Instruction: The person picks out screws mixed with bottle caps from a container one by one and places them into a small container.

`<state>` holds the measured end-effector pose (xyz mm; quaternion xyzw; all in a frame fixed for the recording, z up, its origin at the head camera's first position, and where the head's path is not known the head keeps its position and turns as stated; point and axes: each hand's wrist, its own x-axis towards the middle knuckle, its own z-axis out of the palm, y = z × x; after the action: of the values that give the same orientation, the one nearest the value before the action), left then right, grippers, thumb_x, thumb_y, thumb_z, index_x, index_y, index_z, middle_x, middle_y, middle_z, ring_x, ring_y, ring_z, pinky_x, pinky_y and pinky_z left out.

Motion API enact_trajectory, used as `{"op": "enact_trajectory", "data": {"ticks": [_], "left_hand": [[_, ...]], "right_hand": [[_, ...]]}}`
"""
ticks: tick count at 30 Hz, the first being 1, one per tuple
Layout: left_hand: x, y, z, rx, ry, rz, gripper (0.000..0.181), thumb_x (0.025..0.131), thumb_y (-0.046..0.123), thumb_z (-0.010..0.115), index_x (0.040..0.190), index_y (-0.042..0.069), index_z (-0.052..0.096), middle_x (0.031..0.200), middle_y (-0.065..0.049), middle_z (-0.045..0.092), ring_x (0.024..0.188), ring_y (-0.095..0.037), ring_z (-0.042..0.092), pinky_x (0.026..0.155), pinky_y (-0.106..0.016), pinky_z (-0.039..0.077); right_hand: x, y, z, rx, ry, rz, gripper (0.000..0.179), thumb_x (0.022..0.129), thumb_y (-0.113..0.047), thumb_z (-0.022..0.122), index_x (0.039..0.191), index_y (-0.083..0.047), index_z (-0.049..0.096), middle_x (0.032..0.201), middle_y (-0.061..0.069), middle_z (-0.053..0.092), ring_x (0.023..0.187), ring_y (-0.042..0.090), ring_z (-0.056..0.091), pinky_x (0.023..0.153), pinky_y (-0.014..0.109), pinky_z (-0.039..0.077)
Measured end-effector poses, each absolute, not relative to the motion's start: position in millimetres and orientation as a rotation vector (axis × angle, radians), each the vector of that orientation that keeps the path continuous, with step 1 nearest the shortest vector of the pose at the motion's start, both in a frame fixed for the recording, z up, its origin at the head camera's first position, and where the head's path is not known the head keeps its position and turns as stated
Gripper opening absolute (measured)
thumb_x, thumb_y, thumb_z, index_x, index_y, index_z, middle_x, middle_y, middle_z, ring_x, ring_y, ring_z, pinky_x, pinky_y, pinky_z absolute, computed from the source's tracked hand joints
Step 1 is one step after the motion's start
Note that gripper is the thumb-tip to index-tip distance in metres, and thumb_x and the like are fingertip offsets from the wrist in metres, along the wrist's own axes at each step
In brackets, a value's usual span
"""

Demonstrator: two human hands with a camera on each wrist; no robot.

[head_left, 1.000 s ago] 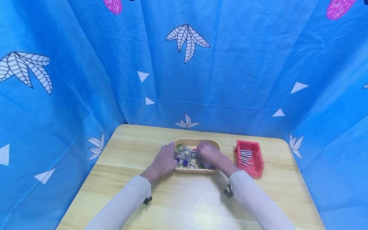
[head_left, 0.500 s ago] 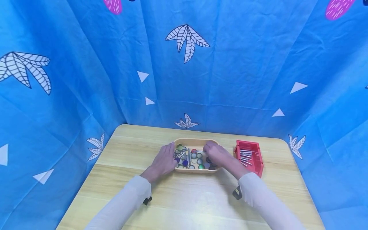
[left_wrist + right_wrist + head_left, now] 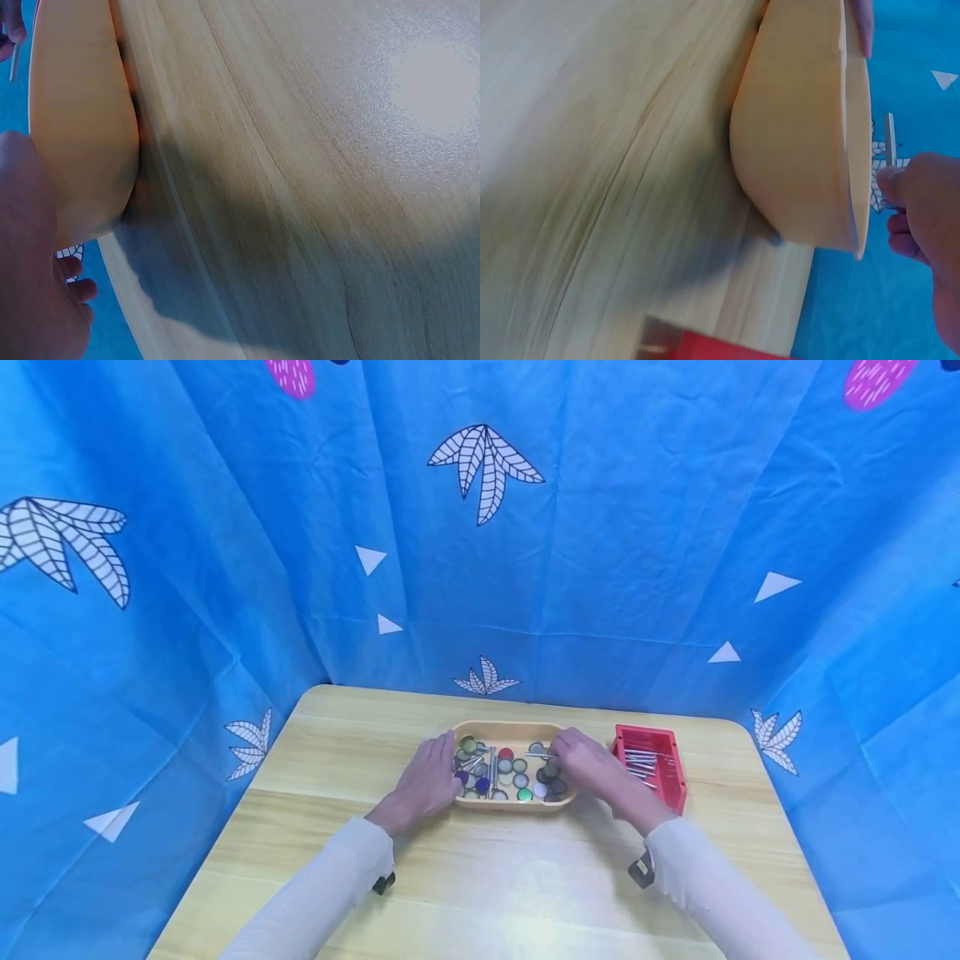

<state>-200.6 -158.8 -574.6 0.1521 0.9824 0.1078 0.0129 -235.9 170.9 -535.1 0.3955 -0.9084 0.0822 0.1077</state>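
Note:
A tan oblong tray (image 3: 517, 806) holds several round bottle caps, among them a red cap (image 3: 506, 753), a green cap (image 3: 525, 794) and a purple cap (image 3: 482, 784). Long silver screws (image 3: 492, 768) lie among the caps in its left half. My left hand (image 3: 425, 781) grips the tray's left end, thumb along the near side. Above the tray's right end, my right hand (image 3: 588, 762) pinches a long silver screw (image 3: 889, 139) between thumb and fingers. The screw points left over the caps, its other end hidden in the hand.
To the right of the tray stands a red bin (image 3: 679, 795) with several silver screws (image 3: 640, 762) in it, partly behind my right forearm. A blue patterned curtain (image 3: 487, 568) hangs behind the wooden table (image 3: 510, 877).
My right hand has moved right across the tray with the screw, uncovering the caps in its right half. The left hand has stayed on the tray's left end.

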Motion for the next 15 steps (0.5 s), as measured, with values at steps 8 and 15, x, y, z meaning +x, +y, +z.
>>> {"op": "enact_trajectory", "data": {"ticks": [8,15], "left_hand": [[-199.5,-158.0,-573.7,0.435,3.036,0.348,0.087,0.095,0.031,0.054,0.164,-0.004,0.014,0.168,-0.026,0.029,0.156,-0.04,0.031,0.133,-0.049,0.019],[-200.1,-157.2,-574.8,0.426,3.049,0.335,0.087,0.095,0.031,0.054,0.164,-0.005,0.014,0.167,-0.026,0.031,0.156,-0.041,0.031,0.132,-0.05,0.02]], "right_hand": [[-224.4,194.5,-530.2,1.07,-2.816,0.268,0.051,0.074,0.0,0.083,0.121,-0.011,0.067,0.115,-0.001,0.062,0.111,0.015,0.058,0.1,0.034,0.058],[-228.4,216.1,-534.5,1.099,-2.641,0.214,0.026,0.086,-0.011,0.082,0.11,-0.008,0.071,0.101,0.003,0.067,0.099,0.017,0.061,0.09,0.034,0.06]]}}
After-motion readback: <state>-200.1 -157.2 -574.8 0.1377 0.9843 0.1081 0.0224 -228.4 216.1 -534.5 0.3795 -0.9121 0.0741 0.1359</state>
